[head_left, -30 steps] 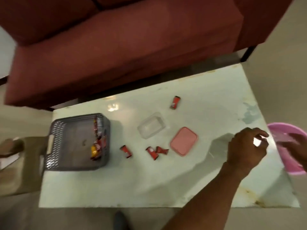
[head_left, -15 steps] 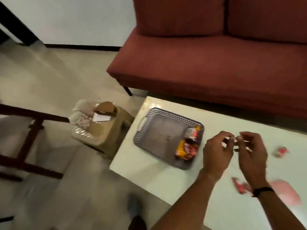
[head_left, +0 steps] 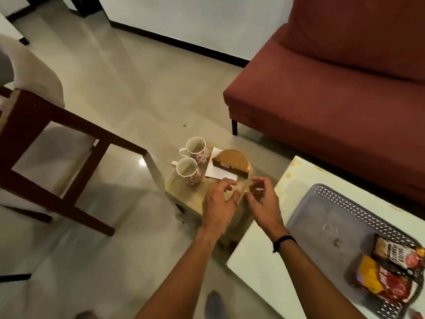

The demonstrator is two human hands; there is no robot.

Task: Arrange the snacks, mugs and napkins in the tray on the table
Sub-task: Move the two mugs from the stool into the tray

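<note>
Tray (head_left: 322, 203) is cut off; hands (head_left: 241, 199) hide the stool's top.

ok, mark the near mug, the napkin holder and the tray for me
near mug (head_left: 189, 172): head view, on its inner bottom, below the rim.
napkin holder (head_left: 232, 162): head view, on the woven curved top face.
tray (head_left: 322, 217): head view, on the bare grey floor, clear of the snack packets.

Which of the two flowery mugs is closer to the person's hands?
The nearer mug, standing in front of the other mug on the small stool; the left hand is just beside it.
</note>
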